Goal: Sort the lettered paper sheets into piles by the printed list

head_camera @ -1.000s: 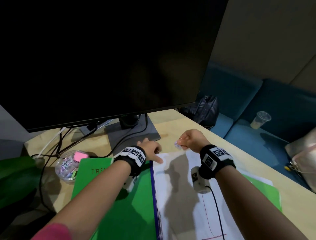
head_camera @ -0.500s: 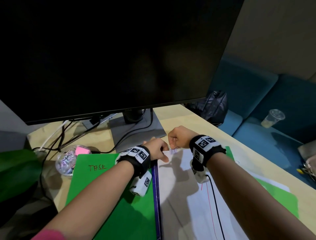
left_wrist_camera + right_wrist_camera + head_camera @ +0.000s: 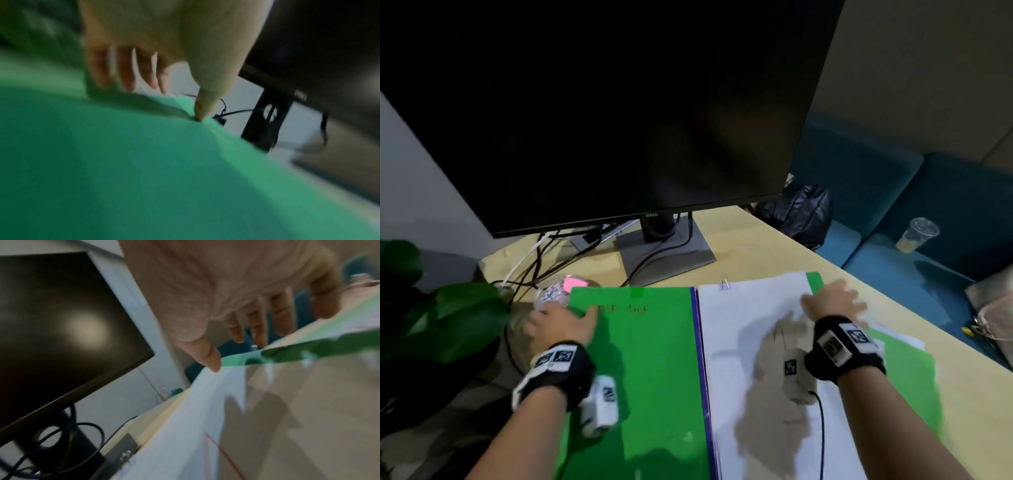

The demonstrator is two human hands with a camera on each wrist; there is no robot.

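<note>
A dark monitor (image 3: 599, 113) fills the back of the wooden desk (image 3: 767, 246), and in front of it lies an open green folder (image 3: 650, 359), its left cover flat and its right half carrying the stack of white paper sheets (image 3: 750, 325), which runs lengthwise away from the person along the purple spine. A paper clip (image 3: 724, 283) lies at the stack's far left corner, just beyond the edge. The right hand (image 3: 832, 303) is plainly the nearer one to the sheets: it lies on the stack's far right corner with fingers spread and straight, thumb tip touching the white paper in the wrist view, gripping nothing. The sheets thus extend from those fingers leftward and back toward the person, so lifting the top one would likely start from that corner. The left hand (image 3: 560, 322) rests well apart on the far left corner of the cover, fingers extended, thumb pressing the green card, beside a small clear dish (image 3: 558, 291) of bits. Handwriting on the cover is half hidden by that hand and too blurred to read; no letters can be made out on the top sheet, possibly because of the shadow and motion blur.
</note>
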